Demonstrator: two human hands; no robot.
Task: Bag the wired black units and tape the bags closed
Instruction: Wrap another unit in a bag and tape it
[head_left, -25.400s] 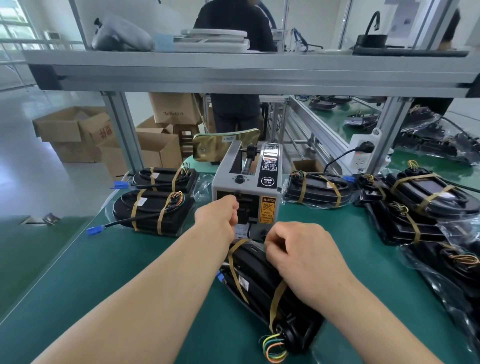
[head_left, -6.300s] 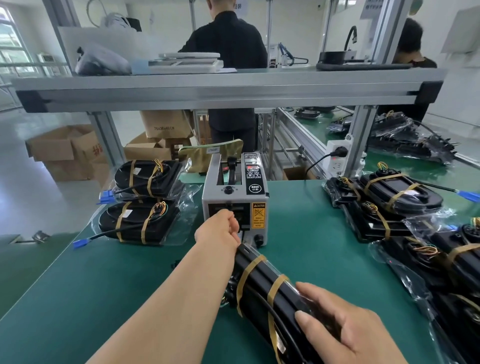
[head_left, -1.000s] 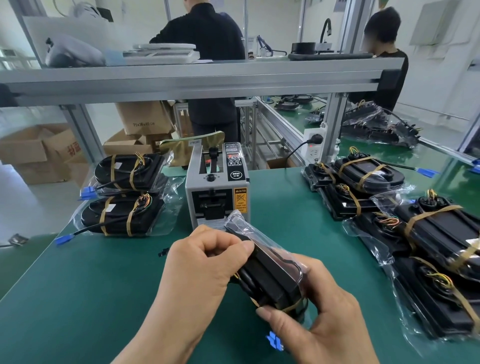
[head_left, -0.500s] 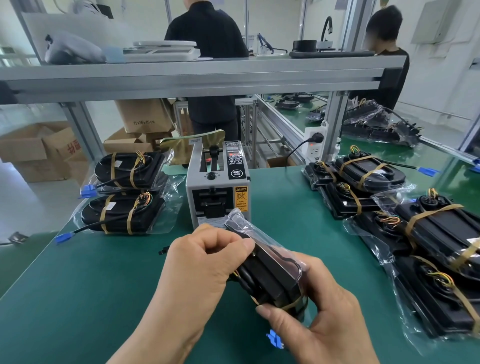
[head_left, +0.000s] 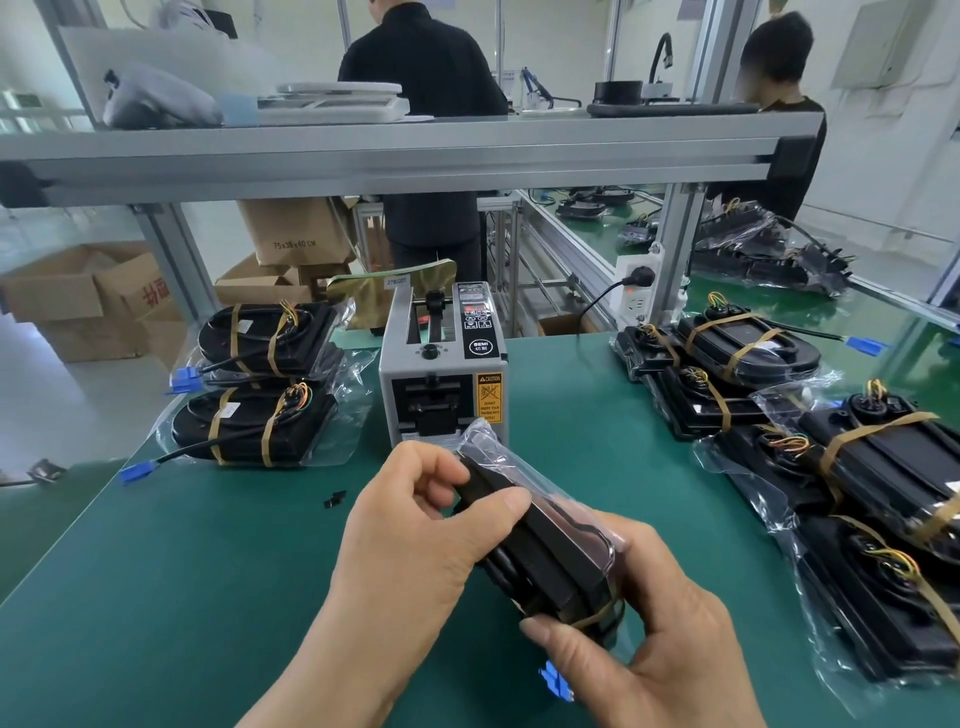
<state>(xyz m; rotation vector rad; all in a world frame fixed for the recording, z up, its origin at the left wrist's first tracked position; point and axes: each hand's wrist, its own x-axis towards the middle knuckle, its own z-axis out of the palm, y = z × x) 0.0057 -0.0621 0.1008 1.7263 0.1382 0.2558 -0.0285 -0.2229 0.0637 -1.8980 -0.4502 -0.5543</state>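
1. Your right hand (head_left: 670, 639) grips the near end of the black unit (head_left: 545, 551), with the fingers curled under it. A blue connector (head_left: 556, 680) shows just below.
2. Your left hand (head_left: 415, 525) pinches the far end of the unit through the clear bag (head_left: 488, 441). The unit is above the worktop (head_left: 182, 597).
3. To the left, a broad stretch of green worktop reaches the left edge. A small black piece (head_left: 335, 499) lies there.
4. The tape dispenser (head_left: 441, 374) stands just behind the bag's loose end.
5. Two bagged units (head_left: 254, 395) sit near the left edge.
6. A pile of units (head_left: 857, 493) crowds the right side.
7. A metal beam (head_left: 415, 156) crosses above the far edge.
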